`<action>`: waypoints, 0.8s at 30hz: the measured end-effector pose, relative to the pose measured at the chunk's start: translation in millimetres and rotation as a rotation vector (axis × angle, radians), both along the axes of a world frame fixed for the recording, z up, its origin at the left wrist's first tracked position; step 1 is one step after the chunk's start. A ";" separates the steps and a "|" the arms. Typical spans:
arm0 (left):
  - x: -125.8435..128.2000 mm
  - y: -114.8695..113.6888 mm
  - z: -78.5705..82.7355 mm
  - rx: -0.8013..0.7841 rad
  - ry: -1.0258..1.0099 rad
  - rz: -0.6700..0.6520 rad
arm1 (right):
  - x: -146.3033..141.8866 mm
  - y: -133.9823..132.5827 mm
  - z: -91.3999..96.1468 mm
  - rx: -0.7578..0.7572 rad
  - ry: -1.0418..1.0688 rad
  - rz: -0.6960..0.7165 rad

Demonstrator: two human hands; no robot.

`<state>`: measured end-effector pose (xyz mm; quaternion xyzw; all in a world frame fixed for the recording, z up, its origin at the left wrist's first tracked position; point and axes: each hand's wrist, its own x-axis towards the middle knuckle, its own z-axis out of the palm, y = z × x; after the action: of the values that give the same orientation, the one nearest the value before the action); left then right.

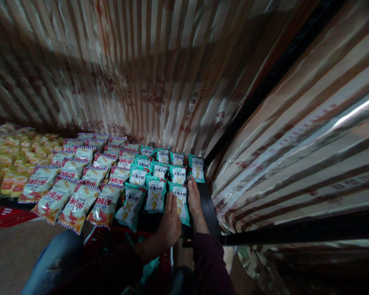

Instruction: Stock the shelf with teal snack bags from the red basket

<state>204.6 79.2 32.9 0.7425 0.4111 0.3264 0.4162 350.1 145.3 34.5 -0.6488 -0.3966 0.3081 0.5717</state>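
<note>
A green-edged snack bag (182, 205) lies in the front row of the shelf, between my two hands. My left hand (170, 224) has its fingers stretched out and lies along the bag's left side, covering part of it. On the other side, my right hand (194, 198) is held flat with straight fingers, close by the bag's right edge. Whether it presses on the bag I cannot tell. Another bag of the same kind (155, 194) stands just left of my left hand. Beyond my right fingertips is one more green-edged bag (198, 168) at the back corner.
Red-lettered snack bags (78, 205) fill rows to the left, with yellow packs (10, 180) farther along. A dark shelf surface (207, 205) shows at right. Striped plastic sheeting (160, 73) hangs behind, and a black pole (249, 102) slants at the right. Green bags lie below, partly hidden.
</note>
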 end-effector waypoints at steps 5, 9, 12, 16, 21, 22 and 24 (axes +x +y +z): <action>-0.6 0.2 -4.3 -0.022 -0.003 -0.006 | -4.0 7.6 -0.7 0.000 -0.028 0.048; -0.7 2.8 -4.2 -0.005 0.003 -0.009 | -7.5 8.5 -2.8 -0.014 -0.035 0.057; -3.3 2.5 0.9 0.034 0.030 -0.022 | -5.9 4.3 -1.4 0.000 -0.057 0.006; -8.8 -1.9 7.3 0.089 0.076 -0.073 | -5.7 -10.8 5.8 0.052 -0.090 -0.122; -22.5 -17.5 6.3 0.149 0.053 -0.116 | -28.3 -47.7 17.9 0.160 -0.250 -0.253; -26.8 -22.3 5.2 0.172 0.043 -0.128 | -37.0 -57.1 19.4 0.198 -0.273 -0.261; -37.4 -33.3 1.7 0.219 0.027 -0.158 | -57.9 -77.4 20.4 0.258 -0.316 -0.231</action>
<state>167.2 45.8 34.6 0.8177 0.3190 0.3255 0.3516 292.2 67.9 54.9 -0.6516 -0.4404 0.0820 0.6121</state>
